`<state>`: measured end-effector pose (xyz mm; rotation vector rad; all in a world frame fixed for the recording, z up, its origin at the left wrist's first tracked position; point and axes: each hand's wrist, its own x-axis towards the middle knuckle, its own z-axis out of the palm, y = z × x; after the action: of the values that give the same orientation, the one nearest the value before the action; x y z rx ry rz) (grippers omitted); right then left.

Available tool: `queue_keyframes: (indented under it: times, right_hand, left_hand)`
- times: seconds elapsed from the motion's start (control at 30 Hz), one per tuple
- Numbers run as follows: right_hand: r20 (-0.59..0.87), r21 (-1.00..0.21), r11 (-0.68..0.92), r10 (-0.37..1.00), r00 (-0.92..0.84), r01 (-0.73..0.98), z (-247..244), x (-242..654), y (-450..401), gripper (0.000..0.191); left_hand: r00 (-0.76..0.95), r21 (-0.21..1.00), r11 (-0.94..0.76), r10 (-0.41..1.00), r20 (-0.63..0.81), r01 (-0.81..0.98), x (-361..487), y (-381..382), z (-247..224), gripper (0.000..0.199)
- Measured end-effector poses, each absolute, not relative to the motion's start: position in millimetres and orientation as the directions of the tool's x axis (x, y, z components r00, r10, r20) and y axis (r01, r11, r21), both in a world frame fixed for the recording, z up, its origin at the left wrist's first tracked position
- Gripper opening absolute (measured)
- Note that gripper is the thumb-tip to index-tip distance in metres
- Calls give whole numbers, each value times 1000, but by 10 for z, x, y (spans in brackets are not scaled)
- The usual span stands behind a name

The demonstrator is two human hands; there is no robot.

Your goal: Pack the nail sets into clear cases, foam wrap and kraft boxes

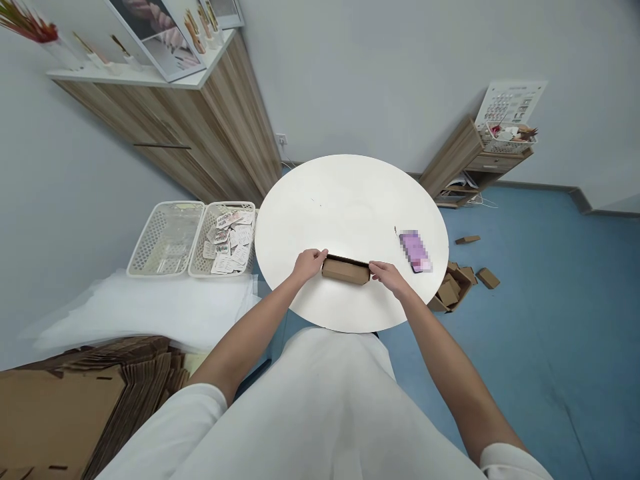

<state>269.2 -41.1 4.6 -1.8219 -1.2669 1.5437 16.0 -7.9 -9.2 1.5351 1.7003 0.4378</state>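
A small brown cardboard box [346, 271] is held at the near part of the round white table [345, 200], with a dark narrow opening along its far side. My left hand [309, 263] grips the box's left end between thumb and fingers. At the right end, my right hand [388, 275] pinches the corner. A phone with a purple, pixelated screen [415, 251] lies on the table to the right of my right hand.
Left of the table are a basket of printed cards [230, 243], a basket of clear bags [167, 243], white sheets [150, 307] and stacked flat cardboard [55, 413]. A carton of small boxes [450, 290] stands on the floor at right, near a wooden shelf [450, 160].
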Motion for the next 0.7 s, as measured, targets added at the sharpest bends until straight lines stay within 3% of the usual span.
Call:
queue_keyframes:
  times: [0.2,0.43,0.7]
  right_hand:
    - [-563,-781,-537,827,13,318,-16,2679,-457,39]
    - [-575,-774,-545,818,3,323,-96,2657,-593,38]
    - [-548,-792,-531,836,32,301,-193,2646,-660,39]
  left_hand:
    - [87,775,308,903,-422,552,109,-51,-154,30]
    - [208,791,402,818,-536,460,23,-185,-129,43]
    - [272,828,372,819,-506,419,-48,-238,-270,46]
